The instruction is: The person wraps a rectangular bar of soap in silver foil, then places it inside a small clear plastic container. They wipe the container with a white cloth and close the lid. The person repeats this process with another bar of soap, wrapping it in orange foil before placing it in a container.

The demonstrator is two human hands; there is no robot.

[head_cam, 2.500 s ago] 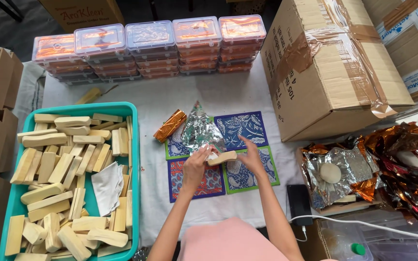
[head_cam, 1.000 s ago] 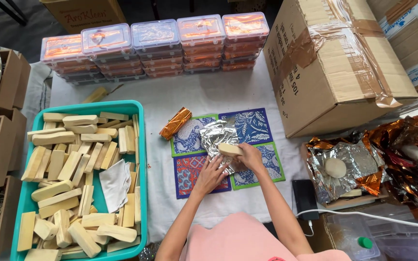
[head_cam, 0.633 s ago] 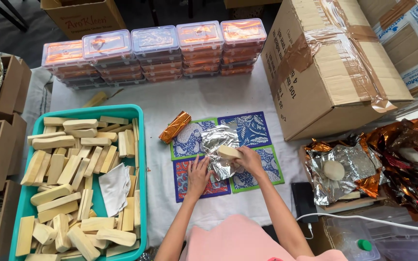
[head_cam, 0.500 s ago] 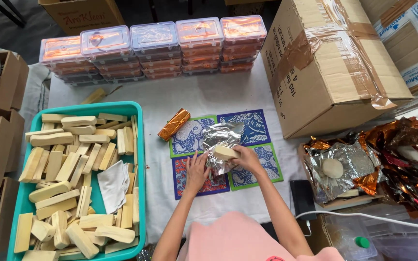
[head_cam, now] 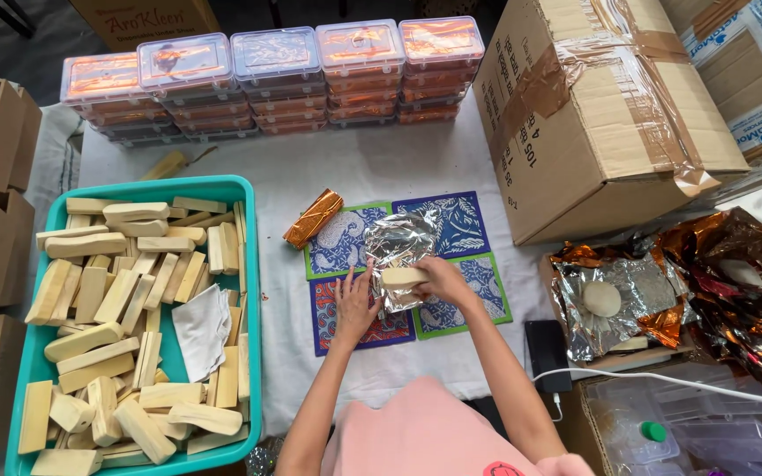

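Note:
My right hand holds a pale wooden block over the near end of a crinkled silver foil sheet. The foil lies on patterned blue, green and red tiles. My left hand rests flat on the tiles with fingers spread, its fingertips at the foil's left edge. An orange foil-wrapped block lies on the tiles' far left corner.
A teal tray at left holds several pale wooden blocks and a white cloth. Stacked clear boxes line the far edge. A large taped cardboard box stands right, with loose silver and orange foil below it. A phone with cable lies near.
The wooden block in my right hand has come down onto the near end of the foil sheet. My left hand has shifted onto the foil's left edge.

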